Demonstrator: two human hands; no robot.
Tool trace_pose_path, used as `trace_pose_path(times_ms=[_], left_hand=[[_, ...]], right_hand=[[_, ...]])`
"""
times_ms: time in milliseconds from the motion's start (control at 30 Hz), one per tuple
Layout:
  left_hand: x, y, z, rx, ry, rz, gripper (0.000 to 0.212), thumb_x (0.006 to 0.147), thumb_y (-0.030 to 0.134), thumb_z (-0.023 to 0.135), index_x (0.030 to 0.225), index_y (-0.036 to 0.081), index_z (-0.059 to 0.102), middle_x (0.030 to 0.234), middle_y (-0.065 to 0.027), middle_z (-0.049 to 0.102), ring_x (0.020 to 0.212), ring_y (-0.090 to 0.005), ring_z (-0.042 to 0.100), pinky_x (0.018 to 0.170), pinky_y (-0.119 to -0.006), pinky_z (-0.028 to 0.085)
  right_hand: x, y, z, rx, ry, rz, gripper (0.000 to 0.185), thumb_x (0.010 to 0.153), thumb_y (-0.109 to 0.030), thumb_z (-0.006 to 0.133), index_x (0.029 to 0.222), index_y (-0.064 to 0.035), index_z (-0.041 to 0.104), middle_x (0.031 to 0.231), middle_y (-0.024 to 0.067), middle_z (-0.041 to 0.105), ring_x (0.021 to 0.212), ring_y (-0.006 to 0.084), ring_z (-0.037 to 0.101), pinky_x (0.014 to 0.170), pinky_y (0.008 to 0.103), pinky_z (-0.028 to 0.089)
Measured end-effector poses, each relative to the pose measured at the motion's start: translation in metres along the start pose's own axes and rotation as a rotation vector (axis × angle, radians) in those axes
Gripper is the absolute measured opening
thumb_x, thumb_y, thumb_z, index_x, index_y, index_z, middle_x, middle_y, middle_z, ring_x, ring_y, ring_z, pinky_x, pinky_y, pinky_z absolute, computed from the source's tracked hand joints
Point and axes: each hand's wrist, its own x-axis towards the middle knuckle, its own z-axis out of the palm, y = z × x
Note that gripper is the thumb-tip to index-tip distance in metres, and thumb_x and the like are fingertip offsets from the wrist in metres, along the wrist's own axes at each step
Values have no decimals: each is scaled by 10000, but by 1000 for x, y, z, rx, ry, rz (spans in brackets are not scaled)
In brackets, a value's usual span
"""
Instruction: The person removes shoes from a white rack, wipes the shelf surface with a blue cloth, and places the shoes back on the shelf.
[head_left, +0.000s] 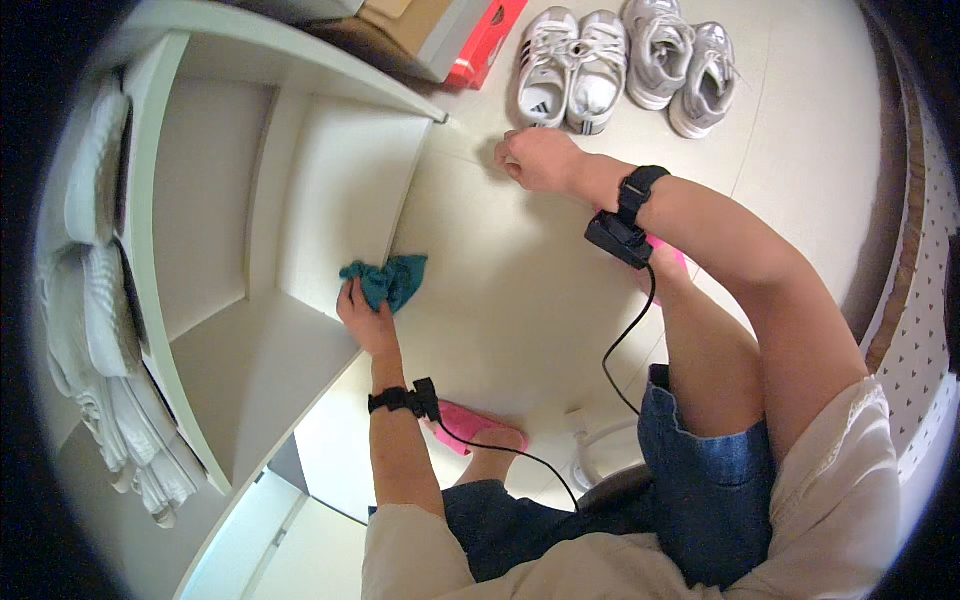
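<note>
In my left hand (369, 321) is a bunched green cloth (391, 282). The cloth lies against the front edge of a white cabinet's lower shelf board (337, 202). My right hand (544, 160) hovers over the floor, its fingers curled; whether something small is inside them I cannot make out. Just beyond it stands a pair of white sneakers (546, 64) with dark stripes. Both wrists carry black straps with small devices and cables.
A second pair of pale sneakers (660, 56) stands to the right. Shoe boxes, one a red box (487, 45), lie at the top. More white shoes (105, 300) rest on the cabinet's left. Pink slippers (472, 427) are on my feet. A patterned sheet (934, 300) hangs at right.
</note>
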Motion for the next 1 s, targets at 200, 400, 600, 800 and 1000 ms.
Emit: trace_pose_path(times_ms=[200, 400, 600, 800, 1000], left_hand=[[12, 46, -11, -395, 47, -407, 367, 747, 18, 686, 1101, -13, 596, 1087, -180, 633, 973, -331, 605, 883, -381, 482], [16, 132, -16, -1018, -449, -601, 273, 817, 146, 671, 1017, -39, 646, 956, -97, 684, 868, -200, 635, 784, -332, 513], [55, 217, -12, -654, -692, -80, 356, 742, 185, 722, 1038, -2, 656, 871, -152, 695, 798, -296, 674, 744, -396, 533], [108, 302, -5, -217, -491, 296, 793, 692, 124, 740, 1390, 180, 369, 1238, -204, 549, 996, -404, 617, 827, -483, 514], [139, 339, 25, 76, -682, 416, 858, 737, 25, 675, 1447, 313, 289, 1396, -218, 417, 1059, -403, 611, 838, -504, 511]], right_hand=[[-16, 7, -36, 122, -84, 151, 212, 797, -121, 552, 974, -92, 663, 903, 148, 666, 872, 331, 640, 774, 426, 512], [-36, 32, -63, 72, 148, 276, 197, 803, -130, 557, 955, -92, 676, 892, 141, 673, 852, 332, 644, 759, 423, 515], [-67, 79, -87, 48, 355, 397, 175, 800, -153, 592, 940, -86, 672, 945, 131, 651, 915, 324, 622, 773, 422, 508], [-118, 121, -105, -343, 536, 539, 380, 792, -216, 656, 1165, -161, 603, 1139, 147, 560, 1134, 364, 513, 827, 434, 510], [-126, 122, -97, -225, 236, 672, 764, 771, -241, 697, 1435, -308, 324, 1290, 224, 424, 1141, 422, 518, 912, 470, 498]])
